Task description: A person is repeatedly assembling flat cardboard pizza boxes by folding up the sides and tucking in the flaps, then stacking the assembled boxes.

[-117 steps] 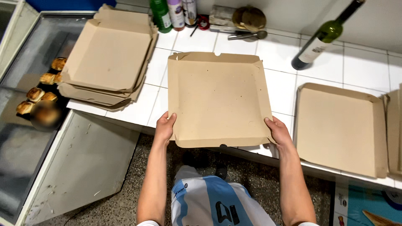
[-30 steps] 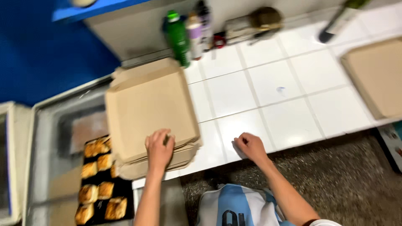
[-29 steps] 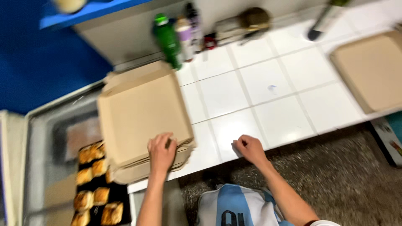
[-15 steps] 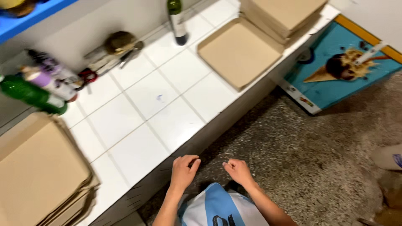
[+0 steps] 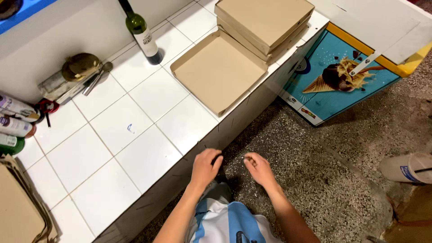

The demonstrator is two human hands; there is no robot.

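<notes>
- While both hands hang empty below the edge of the white tiled counter point(image 5: 148, 157), the left hand point(image 5: 204, 167) is loosely curled, its fingers bent inward, just beside the counter's front face.
- Right hand point(image 5: 259, 168) is near the left one, out over the speckled floor point(image 5: 324, 180), fingers half bent and holding nothing.
- Nearest cardboard thing is the open shallow box point(image 5: 218, 72), lying flat on the counter, well apart from both hands.
- Touching that open box on its far side is a stack of closed boxes point(image 5: 265, 22).
- Green wine bottle point(image 5: 141, 33) stands upright on the counter by the wall, near the open box.
- Beside the counter's end stands a blue freezer chest point(image 5: 333, 81) with an ice-cream cone picture.
</notes>
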